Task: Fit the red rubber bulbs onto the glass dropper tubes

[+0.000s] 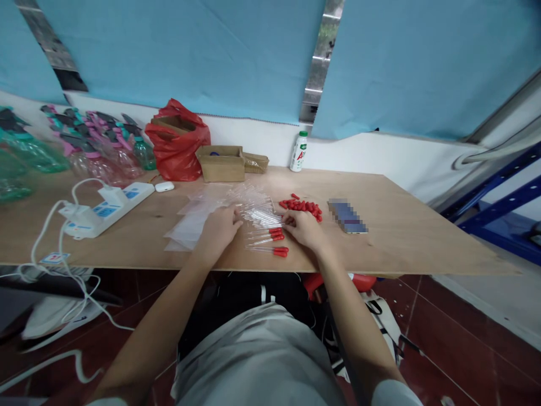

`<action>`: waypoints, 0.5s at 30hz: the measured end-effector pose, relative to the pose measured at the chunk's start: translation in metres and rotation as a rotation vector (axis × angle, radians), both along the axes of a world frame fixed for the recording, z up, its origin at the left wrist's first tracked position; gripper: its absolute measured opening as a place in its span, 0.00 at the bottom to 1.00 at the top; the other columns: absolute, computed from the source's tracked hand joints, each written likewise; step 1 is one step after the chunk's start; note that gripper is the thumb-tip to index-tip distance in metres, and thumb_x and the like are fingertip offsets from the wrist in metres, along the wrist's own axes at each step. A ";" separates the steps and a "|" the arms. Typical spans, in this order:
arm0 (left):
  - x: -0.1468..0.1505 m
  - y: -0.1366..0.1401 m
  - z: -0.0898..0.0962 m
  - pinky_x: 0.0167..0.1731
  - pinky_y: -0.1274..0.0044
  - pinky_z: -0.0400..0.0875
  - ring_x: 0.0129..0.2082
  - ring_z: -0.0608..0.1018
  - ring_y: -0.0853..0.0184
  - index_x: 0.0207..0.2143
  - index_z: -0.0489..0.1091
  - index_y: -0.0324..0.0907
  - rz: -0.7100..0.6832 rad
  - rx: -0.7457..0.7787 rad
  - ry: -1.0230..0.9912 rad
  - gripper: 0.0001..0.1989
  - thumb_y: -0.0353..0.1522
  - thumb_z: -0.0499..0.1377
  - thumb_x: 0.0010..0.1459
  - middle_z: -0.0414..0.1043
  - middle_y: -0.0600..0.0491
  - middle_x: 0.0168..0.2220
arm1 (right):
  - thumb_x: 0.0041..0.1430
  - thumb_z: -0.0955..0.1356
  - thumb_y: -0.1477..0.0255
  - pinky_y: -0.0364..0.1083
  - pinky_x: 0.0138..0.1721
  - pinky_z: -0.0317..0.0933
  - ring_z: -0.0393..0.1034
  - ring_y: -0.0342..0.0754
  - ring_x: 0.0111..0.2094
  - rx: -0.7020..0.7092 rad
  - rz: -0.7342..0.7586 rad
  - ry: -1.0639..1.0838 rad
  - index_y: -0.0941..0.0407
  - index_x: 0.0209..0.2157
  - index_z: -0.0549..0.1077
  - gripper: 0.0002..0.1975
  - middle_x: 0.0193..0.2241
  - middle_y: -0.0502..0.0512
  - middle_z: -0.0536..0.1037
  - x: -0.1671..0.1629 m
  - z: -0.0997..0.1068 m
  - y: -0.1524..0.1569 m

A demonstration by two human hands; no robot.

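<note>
Clear thin dropper tubes (pixel 260 211) lie in a loose pile at the middle of the table. My left hand (pixel 222 225) is at the pile's left side, over the edge of the clear plastic bags (pixel 186 228), its fingers curled together. At the pile's right end is my right hand (pixel 302 226), thumb and fingers closed beside the red rubber bulbs (pixel 310 208). Whatever either hand pinches is too small or hidden to make out. Several droppers with red bulbs fitted (pixel 274 251) lie in front, between my hands.
A phone (pixel 349 217) lies at right, and a white bottle (pixel 299 152) stands by the wall. Farther left are a cardboard box (pixel 222 164), a red plastic bag (pixel 180 149), a power strip (pixel 114 211) with cables, an earphone case (pixel 164 186) and several spray bottles (pixel 99 163).
</note>
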State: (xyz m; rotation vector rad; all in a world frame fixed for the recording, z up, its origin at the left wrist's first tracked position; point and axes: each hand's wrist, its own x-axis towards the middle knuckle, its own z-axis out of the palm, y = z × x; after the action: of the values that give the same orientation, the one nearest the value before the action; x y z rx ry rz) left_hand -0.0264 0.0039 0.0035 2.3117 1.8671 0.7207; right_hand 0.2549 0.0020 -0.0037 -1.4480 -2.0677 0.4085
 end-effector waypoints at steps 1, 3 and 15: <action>0.000 0.000 -0.001 0.43 0.67 0.70 0.41 0.81 0.53 0.47 0.76 0.42 0.000 0.008 -0.002 0.11 0.30 0.67 0.62 0.81 0.47 0.38 | 0.59 0.73 0.83 0.44 0.39 0.64 0.79 0.49 0.34 -0.011 0.009 0.010 0.56 0.37 0.82 0.09 0.35 0.54 0.86 0.001 0.000 0.000; 0.001 0.001 -0.002 0.43 0.67 0.71 0.41 0.81 0.53 0.47 0.76 0.43 0.000 0.032 -0.008 0.10 0.30 0.67 0.62 0.81 0.47 0.38 | 0.59 0.73 0.83 0.44 0.40 0.65 0.79 0.49 0.35 -0.025 0.029 0.006 0.56 0.35 0.82 0.08 0.35 0.54 0.86 0.002 0.003 -0.001; 0.020 -0.008 0.012 0.44 0.69 0.73 0.41 0.81 0.59 0.44 0.76 0.45 -0.289 0.211 -0.143 0.04 0.33 0.63 0.68 0.80 0.51 0.40 | 0.63 0.70 0.84 0.47 0.44 0.65 0.79 0.52 0.40 -0.003 0.073 -0.110 0.56 0.34 0.81 0.09 0.40 0.60 0.86 0.010 0.022 -0.015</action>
State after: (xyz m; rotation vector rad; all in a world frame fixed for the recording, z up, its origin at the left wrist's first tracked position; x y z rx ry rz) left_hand -0.0060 -0.0038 0.0159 2.5037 1.4183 1.0504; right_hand 0.2645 -0.0134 0.0182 -1.4292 -2.2129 0.3690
